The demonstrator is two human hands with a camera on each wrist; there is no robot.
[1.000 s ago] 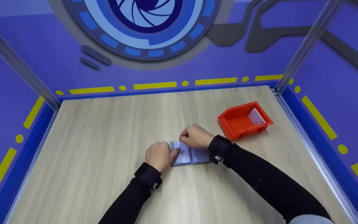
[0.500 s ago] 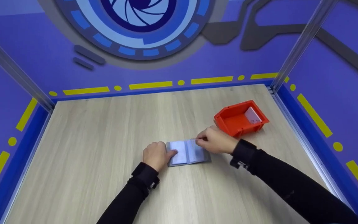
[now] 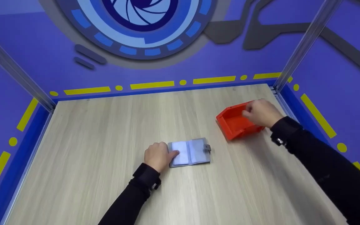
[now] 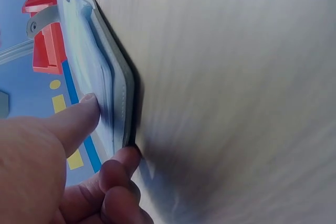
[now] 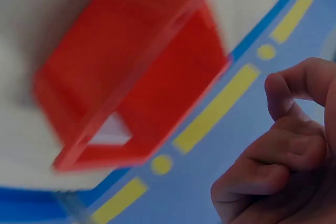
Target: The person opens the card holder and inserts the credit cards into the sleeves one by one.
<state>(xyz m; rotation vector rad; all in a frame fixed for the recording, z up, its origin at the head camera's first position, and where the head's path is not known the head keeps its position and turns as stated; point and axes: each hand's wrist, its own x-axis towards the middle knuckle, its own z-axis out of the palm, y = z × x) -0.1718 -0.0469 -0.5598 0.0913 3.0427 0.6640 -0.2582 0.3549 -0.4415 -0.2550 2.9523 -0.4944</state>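
Note:
A grey card holder [image 3: 195,153] with clear plastic sleeves lies spread open on the wooden table. My left hand [image 3: 158,156] pinches its left edge: the thumb presses on the sleeves and the fingertips sit at the cover's edge, as the left wrist view shows. A snap strap [image 4: 43,22] sticks out at the holder's far end. Over the red bin [image 3: 234,122] hovers my right hand [image 3: 261,112], fingers loosely bent with nothing between them. Inside the bin, a whitish card [image 5: 111,129] shows in the right wrist view; in the head view the hand hides it.
Blue-purple panels [image 3: 155,72] with yellow marks close off the back and both sides of the table [image 3: 105,134]. Metal posts [image 3: 308,47] stand at the back corners. The bin is near the table's right rear, beyond the card holder.
My right hand has moved from the card holder's sleeves to the right and back, over the red bin. The holder's right side and strap are now uncovered. My left hand has kept its grip.

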